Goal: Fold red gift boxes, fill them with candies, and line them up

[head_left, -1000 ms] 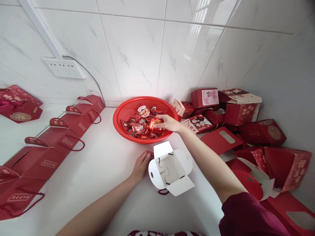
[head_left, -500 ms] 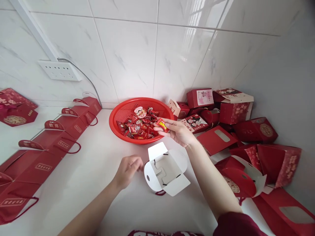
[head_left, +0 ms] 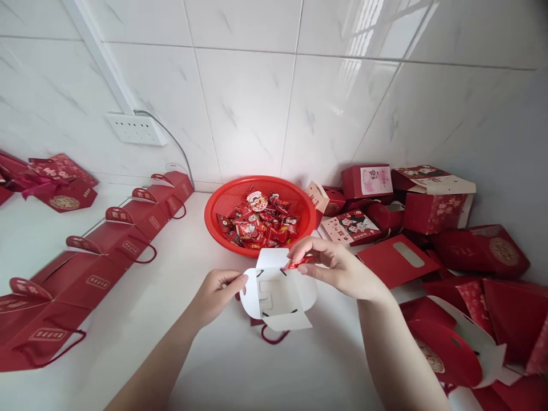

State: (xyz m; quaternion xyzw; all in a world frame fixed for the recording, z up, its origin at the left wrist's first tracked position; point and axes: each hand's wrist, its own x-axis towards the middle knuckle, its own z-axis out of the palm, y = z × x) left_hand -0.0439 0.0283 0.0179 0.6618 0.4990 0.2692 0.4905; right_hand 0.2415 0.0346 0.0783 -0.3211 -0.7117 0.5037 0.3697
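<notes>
Sweet is pinched in the grip of the right hand at the one o'clock corner of the box, having been carried from the basket at twelve; the nine o'clock flap is now held by the left hand; sweet and box seem brought together.

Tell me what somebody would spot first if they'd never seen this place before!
Probably the bright red basket in the middle, holding lots of small wrapped packets. Just in front of it, the open box shows its white inside, with the left hand on its flap and the right hand holding a red packet at its edge. Red boxes line up on the left and lie jumbled on the right.
</notes>
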